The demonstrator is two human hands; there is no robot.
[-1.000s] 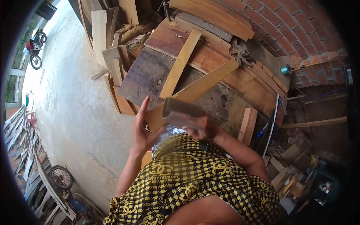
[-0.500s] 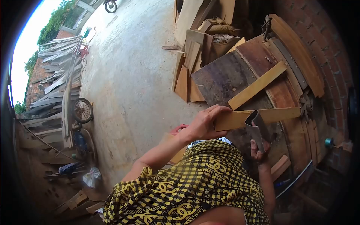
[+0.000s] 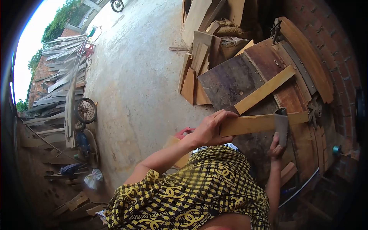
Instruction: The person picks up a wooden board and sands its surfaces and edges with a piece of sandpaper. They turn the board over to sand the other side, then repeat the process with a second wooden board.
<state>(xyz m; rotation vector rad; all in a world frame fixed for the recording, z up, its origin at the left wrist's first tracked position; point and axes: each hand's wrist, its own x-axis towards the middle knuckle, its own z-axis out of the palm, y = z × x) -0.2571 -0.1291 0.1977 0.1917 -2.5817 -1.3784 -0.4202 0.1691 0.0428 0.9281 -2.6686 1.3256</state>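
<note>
My left hand [image 3: 214, 126] is closed around the near end of a narrow yellowish wooden board [image 3: 251, 124], which is tilted up on edge over the workbench. In my right hand [image 3: 276, 147] is a curled, grey-brown sheet of sandpaper [image 3: 282, 126], pressed against the board toward its far end. The thumb shows on the sheet; the other fingers are mostly hidden behind it. A second, similar wooden board [image 3: 265, 89] lies flat on the worn, dark workbench [image 3: 226, 82] just beyond.
Wood offcuts [image 3: 195, 63] lean at the bench's left side. A curved wooden piece [image 3: 308, 57] lies along the brick wall [image 3: 337, 76]. Stacked planks [image 3: 63, 84] and a wheel [image 3: 86, 110] stand at far left, across the concrete floor [image 3: 134, 69]. A red plastic object [image 3: 184, 132] sits beside my left forearm.
My right hand has slid the sandpaper along the board to the right, toward its far end, and the sheet is turned more upright. My left hand keeps its hold on the board.
</note>
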